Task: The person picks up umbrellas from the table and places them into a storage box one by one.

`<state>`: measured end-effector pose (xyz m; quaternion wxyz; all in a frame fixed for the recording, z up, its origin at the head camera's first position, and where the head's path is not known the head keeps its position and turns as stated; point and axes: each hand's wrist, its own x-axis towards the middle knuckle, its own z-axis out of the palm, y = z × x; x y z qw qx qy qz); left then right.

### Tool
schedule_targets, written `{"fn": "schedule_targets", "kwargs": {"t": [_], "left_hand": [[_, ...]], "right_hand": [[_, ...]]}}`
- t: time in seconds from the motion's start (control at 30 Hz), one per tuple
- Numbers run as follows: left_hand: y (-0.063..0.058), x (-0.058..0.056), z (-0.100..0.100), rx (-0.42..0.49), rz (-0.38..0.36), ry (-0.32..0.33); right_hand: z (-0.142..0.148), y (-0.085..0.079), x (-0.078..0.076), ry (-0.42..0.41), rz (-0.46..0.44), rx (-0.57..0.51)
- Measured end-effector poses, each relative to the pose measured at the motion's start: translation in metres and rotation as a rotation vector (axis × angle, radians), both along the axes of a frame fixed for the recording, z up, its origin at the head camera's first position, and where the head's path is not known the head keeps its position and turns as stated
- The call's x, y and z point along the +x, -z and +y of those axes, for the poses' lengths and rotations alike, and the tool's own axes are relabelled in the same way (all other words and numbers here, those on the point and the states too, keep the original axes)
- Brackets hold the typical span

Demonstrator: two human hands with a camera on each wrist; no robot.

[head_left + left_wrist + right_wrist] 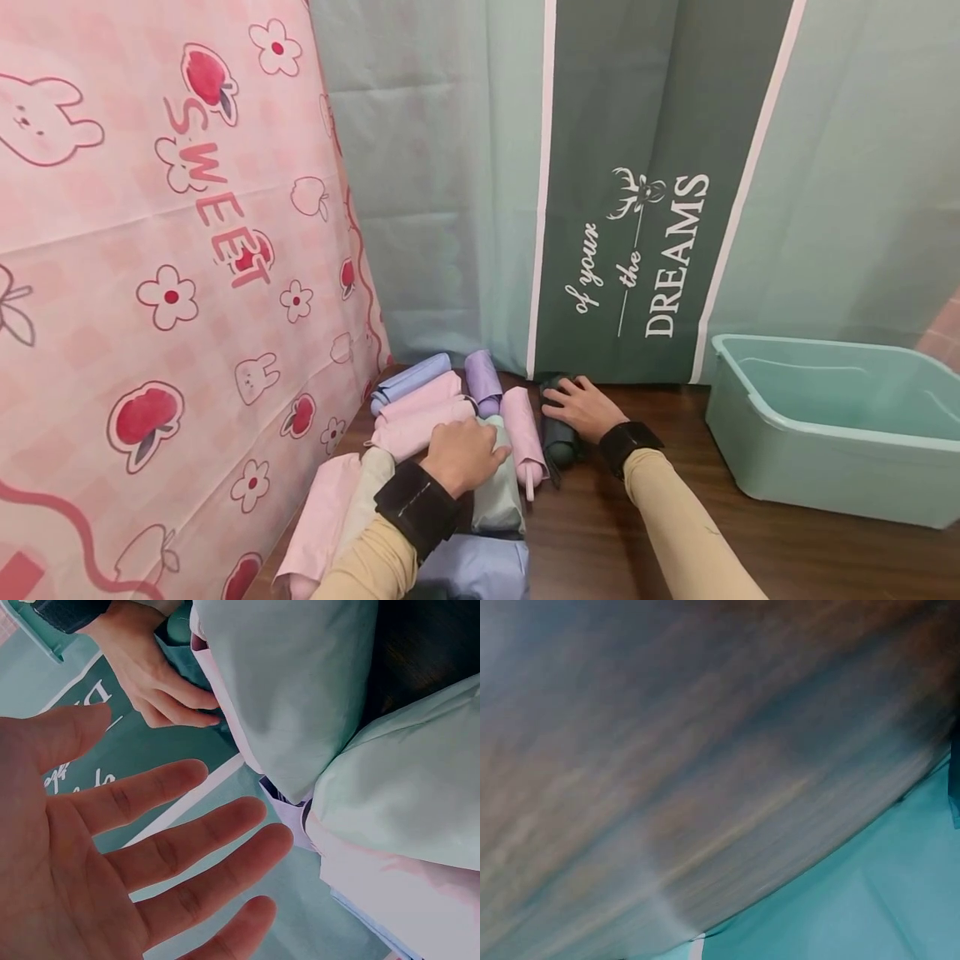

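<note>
My right hand (588, 410) lies over a dark green folded umbrella (558, 437), fingers bent across its upper part. Beside it, a pink folded umbrella (521, 429) lies with its handle toward me. My left hand (465, 454) is over a pale mint folded umbrella (498, 504); in the left wrist view its fingers (217, 840) are spread and the palm holds nothing. Around it lie a purple umbrella (482, 379), a blue one (412, 379), further pink ones (431, 425) and a cream one (367, 487). The right wrist view is mostly a blurred, close surface.
A mint plastic bin (832, 433) stands to the right on the dark wooden tabletop (600, 533). Green curtain fabric (442, 208) hangs along the back, and a pink printed cloth (187, 333) covers the left side. A periwinkle umbrella (480, 567) lies at the front.
</note>
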<state>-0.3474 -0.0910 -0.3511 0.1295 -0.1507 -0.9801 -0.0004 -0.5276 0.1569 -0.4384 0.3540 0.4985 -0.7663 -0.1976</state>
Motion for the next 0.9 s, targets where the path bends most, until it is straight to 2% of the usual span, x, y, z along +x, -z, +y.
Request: {"fn": "schedule_targets", "kwargs": {"t": [0.17, 0.3, 0.43, 0.67, 0.8, 0.9], "left_hand": [[-0.007, 0.004, 0.006, 0.007, 0.012, 0.006], [-0.009, 0.007, 0.011, 0.021, 0.011, 0.021], [-0.011, 0.006, 0.014, 0.042, 0.002, 0.023], [-0.013, 0.003, 0.017, 0.103, -0.040, -0.007], [-0.014, 0.006, 0.019, 0.105, -0.052, -0.011], [-0.015, 0.009, 0.022, 0.104, -0.026, 0.006]], "right_hand": [[0.015, -0.017, 0.012, 0.016, -0.051, -0.079], [0.025, -0.040, 0.019, 0.046, -0.085, -0.145], [0.033, -0.072, 0.028, 0.088, -0.068, -0.186], [0.051, -0.134, 0.043, 0.114, -0.038, -0.298], [0.066, -0.168, 0.057, 0.158, -0.063, -0.377], [0.080, -0.190, 0.072, 0.215, -0.114, -0.427]]}}
